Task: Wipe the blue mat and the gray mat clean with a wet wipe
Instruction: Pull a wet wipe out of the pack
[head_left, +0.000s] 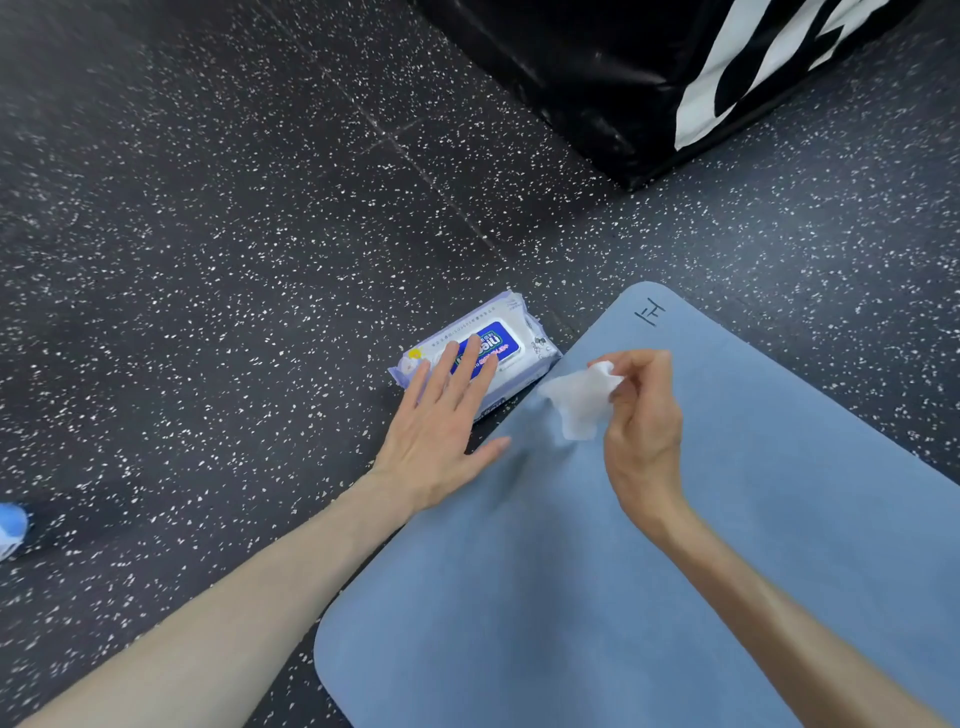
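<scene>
Right hand (641, 421): my fingers (631, 364) are curled and pinch a white wipe (579, 402) at its upper corner; the wipe hangs crumpled under them, above the mat.
Left hand (441, 431): my fingers are straight and a little spread; they lie flat over the pack (519, 343), with the fingertips on its blue label (I cannot tell how hard they press). The thumb points to the right, over the edge of the mat.
Blue mat (649, 571): it lies flat on the floor, with rounded corners, and fills the lower right of the view. One far corner has a small dark mark (650, 313) on it.
Pack: a pale purple pack of wet wipes with a white lid, lying on the floor just beside the left edge of the mat, near the far corner. The lid looks closed.
Floor (208, 260): dark rubber with white specks.
Black block (623, 88): a big black padded thing with white letters, on the floor at the top right, well apart from the mat.
Left edge: a small blue and white thing (11, 527), cut by the frame; I cannot tell what it is.
</scene>
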